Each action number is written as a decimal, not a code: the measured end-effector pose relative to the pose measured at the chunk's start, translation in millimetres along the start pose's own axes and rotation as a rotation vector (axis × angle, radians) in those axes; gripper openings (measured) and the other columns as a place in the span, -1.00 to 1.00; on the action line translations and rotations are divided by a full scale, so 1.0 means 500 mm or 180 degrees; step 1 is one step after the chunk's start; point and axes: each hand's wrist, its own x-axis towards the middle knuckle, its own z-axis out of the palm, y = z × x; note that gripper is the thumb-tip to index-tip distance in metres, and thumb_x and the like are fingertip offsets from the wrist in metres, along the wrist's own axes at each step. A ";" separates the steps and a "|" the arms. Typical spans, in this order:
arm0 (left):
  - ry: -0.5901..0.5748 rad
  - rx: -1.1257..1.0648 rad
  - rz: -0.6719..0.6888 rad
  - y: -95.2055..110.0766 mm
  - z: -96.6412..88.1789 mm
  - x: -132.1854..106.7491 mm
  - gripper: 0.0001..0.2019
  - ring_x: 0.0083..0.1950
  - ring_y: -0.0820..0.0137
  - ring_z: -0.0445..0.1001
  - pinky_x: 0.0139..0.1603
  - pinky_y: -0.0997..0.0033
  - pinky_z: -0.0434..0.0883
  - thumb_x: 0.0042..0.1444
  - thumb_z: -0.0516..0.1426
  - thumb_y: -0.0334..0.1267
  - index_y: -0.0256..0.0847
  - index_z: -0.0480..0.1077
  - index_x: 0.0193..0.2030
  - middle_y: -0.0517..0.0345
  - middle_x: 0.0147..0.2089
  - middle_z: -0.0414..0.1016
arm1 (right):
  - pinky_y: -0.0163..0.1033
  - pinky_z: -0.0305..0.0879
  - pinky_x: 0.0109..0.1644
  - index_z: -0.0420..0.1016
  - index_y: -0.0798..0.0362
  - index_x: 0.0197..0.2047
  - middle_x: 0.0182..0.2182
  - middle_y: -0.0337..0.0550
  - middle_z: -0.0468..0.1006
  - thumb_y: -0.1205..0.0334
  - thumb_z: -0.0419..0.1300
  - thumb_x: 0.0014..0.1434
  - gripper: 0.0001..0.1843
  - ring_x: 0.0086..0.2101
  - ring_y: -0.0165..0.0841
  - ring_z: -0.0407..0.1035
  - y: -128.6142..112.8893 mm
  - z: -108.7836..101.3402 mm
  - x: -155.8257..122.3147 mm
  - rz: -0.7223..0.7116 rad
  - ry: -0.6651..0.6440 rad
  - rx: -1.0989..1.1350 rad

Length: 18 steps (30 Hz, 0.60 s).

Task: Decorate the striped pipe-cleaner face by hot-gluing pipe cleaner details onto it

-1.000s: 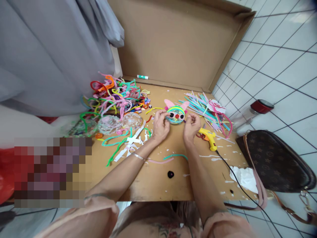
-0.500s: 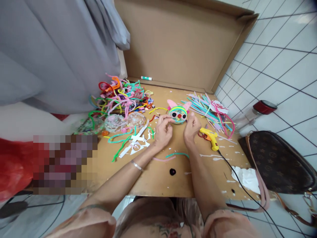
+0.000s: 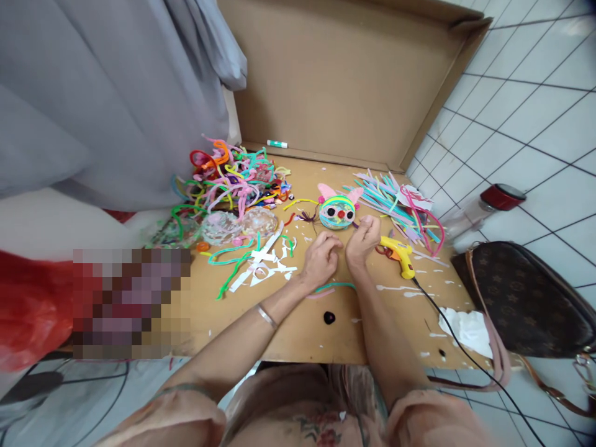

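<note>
Judging by how closely things lie, the likeliest slip is at the right hand (image 3: 363, 239). Its narrow grip is curled shut just near of the pipe-cleaner face (image 3: 338, 212) and just left of the yellow glue gun (image 3: 398, 253). A knuckle could knock the face askew or brush the gun's nozzle, which may be hot. The left hand (image 3: 321, 257) is drawn shut in the same way, touching or almost touching the right. Whether either grip pinches anything is too small to tell.

The face lies flat on the cardboard table (image 3: 298, 335), far of both hands at the middle. The gun's black cord (image 3: 447, 323) trails near and right off the table edge, so a forearm catching it could drag the gun.

A tangle of bent pipe cleaners (image 3: 233, 177) fills the far left, with clear plastic domes (image 3: 237, 225) and white paper scraps (image 3: 263, 264) nearer. Straight pipe cleaners (image 3: 395, 202) crowd the far right. A teal pipe cleaner (image 3: 335, 286) lies under the wrists, and a black pom-pom (image 3: 329, 318) sits nearer.
</note>
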 end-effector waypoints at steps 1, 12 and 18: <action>-0.0147 0.0067 -0.0082 -0.002 0.001 -0.001 -0.70 0.04 0.31 0.52 0.12 0.29 0.50 0.07 0.02 -0.54 -0.17 0.48 -0.17 0.02 -0.05 0.51 | -0.15 0.28 -0.23 0.18 -0.10 -0.37 -0.45 -0.13 0.44 -0.09 -0.21 0.41 -0.60 -0.38 -0.24 0.37 0.002 0.001 -0.001 -0.0043 -0.0015 -0.0006; -0.1059 0.0853 -0.0590 0.010 0.007 0.003 -0.73 0.03 0.13 0.53 0.13 0.08 0.54 0.15 0.07 -0.45 -0.26 0.50 -0.05 -0.14 -0.01 0.52 | -0.21 0.19 -0.27 0.21 -0.08 -0.41 -0.51 -0.18 0.42 0.00 -0.13 0.39 -0.64 -0.44 -0.30 0.30 0.016 0.007 -0.033 -0.0698 -0.0603 -0.0306; -0.1135 0.0948 -0.0554 0.013 0.011 0.001 -0.65 0.04 0.02 0.53 0.11 0.03 0.53 0.09 0.11 -0.47 -0.39 0.51 0.03 -0.27 -0.02 0.53 | -0.24 0.03 -0.38 -0.02 -0.09 -0.56 -0.66 -0.34 0.12 -0.04 -0.09 0.35 -0.54 -0.56 -0.40 0.03 0.022 0.009 -0.042 -0.0891 -0.0729 -0.0403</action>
